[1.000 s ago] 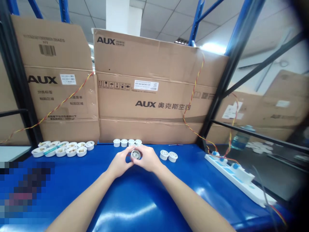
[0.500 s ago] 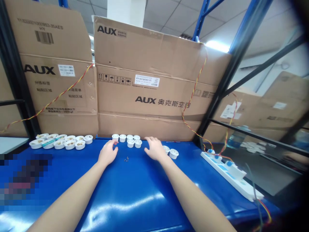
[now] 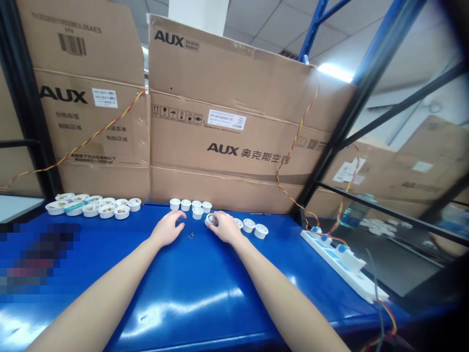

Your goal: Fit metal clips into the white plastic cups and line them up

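My right hand [image 3: 224, 227] grips a small white lidded cup [image 3: 210, 219] between thumb and fingers. My left hand [image 3: 169, 229] is empty, its thumb and fingers apart and curved, just in front of a group of white lidded cups [image 3: 186, 205]. A single lidded cup [image 3: 198, 212] stands between the hands, in front of that back row. Some tiny metal pieces [image 3: 190, 236] lie on the blue table [image 3: 183, 293]. More lidded cups [image 3: 261, 231] stand to the right, one partly hidden by my right hand.
Several open white cups [image 3: 107, 210] with small parts sit at the back left, a teal item across them. A white power strip [image 3: 344, 269] with plugs lies at the right. Cardboard panels [image 3: 234, 176] stand behind the table; a red-yellow wire [image 3: 293, 142] hangs over them.
My right hand has moved left and closed on a cup from the front of the middle group. My left hand has shifted slightly right. The camera view has shifted slightly.
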Available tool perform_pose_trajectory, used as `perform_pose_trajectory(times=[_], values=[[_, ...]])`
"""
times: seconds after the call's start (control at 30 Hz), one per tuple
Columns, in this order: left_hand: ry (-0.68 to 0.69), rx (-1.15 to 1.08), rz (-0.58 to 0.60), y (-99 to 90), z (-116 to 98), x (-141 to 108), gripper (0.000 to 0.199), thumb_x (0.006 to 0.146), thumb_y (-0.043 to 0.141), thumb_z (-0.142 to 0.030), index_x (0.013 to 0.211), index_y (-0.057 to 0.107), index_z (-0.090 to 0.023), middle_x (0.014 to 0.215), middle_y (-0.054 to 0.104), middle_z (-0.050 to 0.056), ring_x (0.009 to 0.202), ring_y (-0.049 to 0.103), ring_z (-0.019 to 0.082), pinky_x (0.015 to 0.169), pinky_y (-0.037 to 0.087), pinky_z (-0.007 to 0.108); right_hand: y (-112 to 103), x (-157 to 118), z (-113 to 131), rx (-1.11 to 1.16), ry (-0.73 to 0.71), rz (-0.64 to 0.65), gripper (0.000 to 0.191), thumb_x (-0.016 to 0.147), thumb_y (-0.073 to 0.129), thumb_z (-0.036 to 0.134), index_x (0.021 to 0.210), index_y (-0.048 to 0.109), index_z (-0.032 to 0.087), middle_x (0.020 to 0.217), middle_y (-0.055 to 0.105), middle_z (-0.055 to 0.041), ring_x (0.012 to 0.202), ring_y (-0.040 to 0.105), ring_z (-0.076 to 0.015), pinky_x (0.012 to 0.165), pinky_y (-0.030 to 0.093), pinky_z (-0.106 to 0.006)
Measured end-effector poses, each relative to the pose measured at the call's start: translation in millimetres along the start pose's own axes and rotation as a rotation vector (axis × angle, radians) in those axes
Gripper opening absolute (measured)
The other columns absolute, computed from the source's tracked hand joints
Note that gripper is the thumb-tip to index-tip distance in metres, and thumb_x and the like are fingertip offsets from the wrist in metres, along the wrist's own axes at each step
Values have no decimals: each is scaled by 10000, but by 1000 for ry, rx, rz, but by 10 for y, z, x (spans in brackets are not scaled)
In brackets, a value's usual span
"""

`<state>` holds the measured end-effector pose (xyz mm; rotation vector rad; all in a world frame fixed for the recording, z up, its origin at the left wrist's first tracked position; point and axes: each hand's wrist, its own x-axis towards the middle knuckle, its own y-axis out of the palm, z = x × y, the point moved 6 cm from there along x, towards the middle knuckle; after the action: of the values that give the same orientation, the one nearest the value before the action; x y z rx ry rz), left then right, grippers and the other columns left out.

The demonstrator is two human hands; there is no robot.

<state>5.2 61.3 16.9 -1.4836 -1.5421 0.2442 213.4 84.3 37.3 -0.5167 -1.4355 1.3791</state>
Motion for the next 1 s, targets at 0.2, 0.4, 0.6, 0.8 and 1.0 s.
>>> perform_pose_trajectory(times=[0.2,0.4,0.6,0.8,1.0], values=[[118,-99,35,23,-242,-32,437,778,612,-321,1202,553,-235,1159,637,52,972,620,223,856,495,341,-57,-17,154,340,12,-118,238,740,648,393,727,524,191,673,576,19,628,508,-130,596,336,-233],[148,-103,-12,41,-393,-19,456,759,648,-316,1204,571,-251,1230,630,36,1105,592,241,951,454,334,16,-71,419,574,-134,-99,311,722,695,392,933,559,209,856,637,4,704,560,-142,653,410,-253],[-76,-73,-236,-180,-53,-2,394,739,660,-343,1114,592,-245,1124,674,30,1025,625,236,897,475,333,73,-104,466,419,-269,60,71,793,638,254,842,661,208,813,655,-11,716,563,-140,673,403,-254],[-148,-67,-227,-157,62,-12,383,727,660,-348,1093,593,-257,1087,681,28,982,633,236,853,485,325,204,-156,565,339,-352,169,95,788,652,233,872,697,233,791,670,3,713,583,-132,658,398,-229],[-124,-48,-208,-132,29,-2,366,730,664,-339,1081,590,-268,1086,680,17,994,628,233,876,475,316,265,-150,573,315,-360,214,101,824,605,239,868,695,220,785,683,-2,697,594,-130,660,400,-225]])
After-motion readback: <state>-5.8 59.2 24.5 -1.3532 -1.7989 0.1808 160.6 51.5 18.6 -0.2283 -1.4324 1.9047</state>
